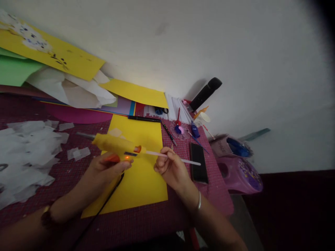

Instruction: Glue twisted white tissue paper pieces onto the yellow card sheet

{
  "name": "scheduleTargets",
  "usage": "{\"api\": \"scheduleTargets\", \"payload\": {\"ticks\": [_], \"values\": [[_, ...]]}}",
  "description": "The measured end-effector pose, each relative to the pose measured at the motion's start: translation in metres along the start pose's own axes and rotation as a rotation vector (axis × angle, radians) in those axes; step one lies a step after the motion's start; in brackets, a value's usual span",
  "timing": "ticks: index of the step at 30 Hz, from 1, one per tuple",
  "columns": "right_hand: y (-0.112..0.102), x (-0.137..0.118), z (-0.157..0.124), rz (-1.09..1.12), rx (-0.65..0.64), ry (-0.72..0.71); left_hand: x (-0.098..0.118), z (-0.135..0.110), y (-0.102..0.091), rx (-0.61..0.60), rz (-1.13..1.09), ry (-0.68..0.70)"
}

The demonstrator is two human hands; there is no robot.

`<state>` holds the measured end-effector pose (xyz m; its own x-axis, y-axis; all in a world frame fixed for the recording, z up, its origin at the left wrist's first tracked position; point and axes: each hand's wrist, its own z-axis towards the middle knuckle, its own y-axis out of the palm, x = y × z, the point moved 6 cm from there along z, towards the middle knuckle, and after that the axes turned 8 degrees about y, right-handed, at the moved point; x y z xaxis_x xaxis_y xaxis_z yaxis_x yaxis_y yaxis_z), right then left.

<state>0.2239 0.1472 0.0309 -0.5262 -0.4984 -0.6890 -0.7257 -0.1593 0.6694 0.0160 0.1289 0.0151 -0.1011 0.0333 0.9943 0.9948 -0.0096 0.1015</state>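
Observation:
My left hand (111,169) is wrapped round the handle of a yellow hot glue gun (115,143), whose nozzle points left. A small orange light glows on its body, and a black cord hangs down from it. Between the thumb and fingers of my right hand (171,165) is a long whitish glue stick (190,162). The stick's front end sits in the back of the gun. Below both hands lies a yellow sheet of paper (143,184), with a small pale piece of paper (115,132) near its upper part.
Many cut white paper squares (23,153) are heaped at the left. A black marker (143,119) lies across the sheet's top edge. A dark phone (198,164), brushes and a blue paint bottle (195,129) are at the right. Paper sheets (136,92) lean against the wall; a pink stool (238,174) stands beyond the table.

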Motion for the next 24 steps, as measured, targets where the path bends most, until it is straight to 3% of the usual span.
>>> {"api": "scheduleTargets", "payload": {"ticks": [5, 10, 16, 20, 24], "values": [[0.004, 0.008, -0.001, -0.251, -0.032, -0.036, -0.005, -0.009, 0.007, -0.070, 0.103, -0.028], [0.008, -0.002, -0.011, -0.360, 0.018, -0.242, -0.016, -0.013, 0.016, -0.109, -0.131, -0.140], [0.021, 0.005, -0.021, -0.325, -0.234, 0.055, -0.012, -0.017, 0.028, -0.173, -0.372, -0.251], [0.020, 0.011, -0.018, -0.256, -0.270, 0.171, -0.007, -0.016, 0.020, -0.150, -0.261, -0.211], [0.016, 0.021, -0.014, -0.438, -0.245, 0.243, -0.007, -0.016, 0.009, -0.175, -0.050, -0.191]]}}
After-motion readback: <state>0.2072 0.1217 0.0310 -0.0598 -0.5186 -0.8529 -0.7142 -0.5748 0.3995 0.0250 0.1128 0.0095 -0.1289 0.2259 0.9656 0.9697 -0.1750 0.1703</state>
